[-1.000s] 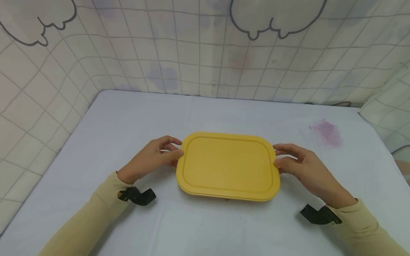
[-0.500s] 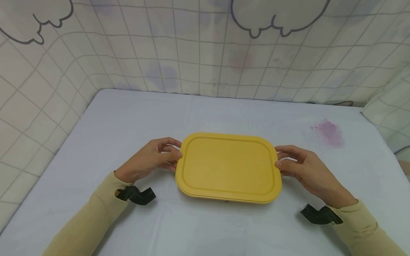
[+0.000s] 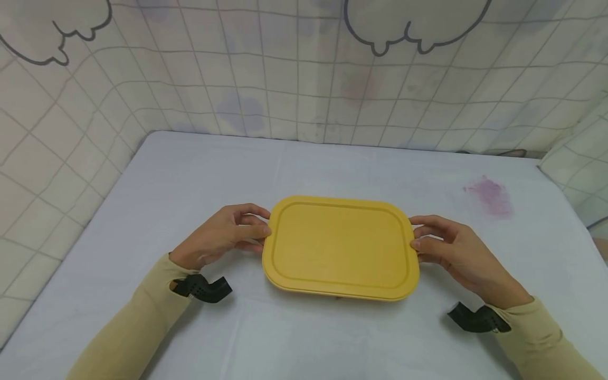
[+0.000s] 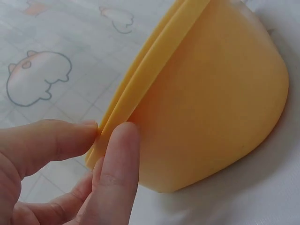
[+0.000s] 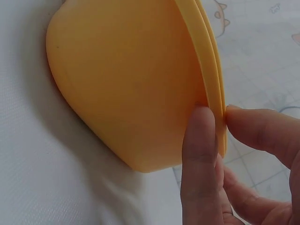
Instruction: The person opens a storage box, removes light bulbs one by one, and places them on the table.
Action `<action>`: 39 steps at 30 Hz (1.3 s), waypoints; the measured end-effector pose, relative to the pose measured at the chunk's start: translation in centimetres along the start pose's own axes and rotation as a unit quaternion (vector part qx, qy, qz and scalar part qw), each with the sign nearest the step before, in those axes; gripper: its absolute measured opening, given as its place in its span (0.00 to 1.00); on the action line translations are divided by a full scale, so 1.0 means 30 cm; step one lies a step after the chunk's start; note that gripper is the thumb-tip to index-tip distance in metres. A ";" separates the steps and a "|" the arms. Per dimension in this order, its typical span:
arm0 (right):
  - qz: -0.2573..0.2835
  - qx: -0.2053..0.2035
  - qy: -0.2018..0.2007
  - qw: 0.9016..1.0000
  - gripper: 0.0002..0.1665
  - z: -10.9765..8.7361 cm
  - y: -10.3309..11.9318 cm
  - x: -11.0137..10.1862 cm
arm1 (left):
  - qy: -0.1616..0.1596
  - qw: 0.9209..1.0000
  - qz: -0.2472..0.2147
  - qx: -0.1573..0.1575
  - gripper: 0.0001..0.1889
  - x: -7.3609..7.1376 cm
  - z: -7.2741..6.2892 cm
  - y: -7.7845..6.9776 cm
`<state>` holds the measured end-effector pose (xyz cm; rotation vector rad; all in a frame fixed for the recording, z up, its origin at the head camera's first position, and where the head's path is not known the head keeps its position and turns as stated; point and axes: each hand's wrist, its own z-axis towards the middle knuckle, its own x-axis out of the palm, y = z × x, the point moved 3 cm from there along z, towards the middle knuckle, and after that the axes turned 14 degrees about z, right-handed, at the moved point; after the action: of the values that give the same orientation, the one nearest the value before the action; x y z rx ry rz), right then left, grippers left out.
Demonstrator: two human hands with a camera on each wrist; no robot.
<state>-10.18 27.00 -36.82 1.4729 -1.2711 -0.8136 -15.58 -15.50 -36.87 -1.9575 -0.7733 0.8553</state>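
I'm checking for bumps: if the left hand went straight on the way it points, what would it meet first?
The yellow box: the left hand pinches its rim, seemingly leaving no gap ahead.

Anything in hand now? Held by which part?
Yes, the yellow container, by its rim: left hand pinches one short end, right hand the opposite one.

Here's the yellow box (image 4: 215, 103), upright, flat lid (image 3: 339, 248) on; it's squarely between left hand (image 3: 223, 233) and right hand (image 3: 461, 256), pinched at both ends.
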 end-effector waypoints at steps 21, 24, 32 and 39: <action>-0.020 -0.001 -0.003 1.000 0.32 -0.008 0.010 -0.011 | -0.012 1.000 -0.004 0.004 0.26 0.004 -0.009 -0.021; -0.028 -0.001 -0.003 1.000 0.32 -0.011 0.014 -0.009 | -0.015 1.000 -0.001 0.002 0.26 0.004 -0.014 -0.023; -0.077 0.009 -0.009 0.997 0.37 -0.017 0.026 -0.005 | -0.026 1.000 0.009 -0.002 0.26 0.003 -0.018 -0.028; -0.124 0.015 -0.021 0.992 0.36 -0.028 0.030 -0.010 | -0.042 0.999 0.027 -0.001 0.25 0.003 -0.023 -0.039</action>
<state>-9.76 27.52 -35.75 1.6682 -1.1486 -0.9974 -15.22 -15.21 -35.60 -1.9624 -0.7735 0.9751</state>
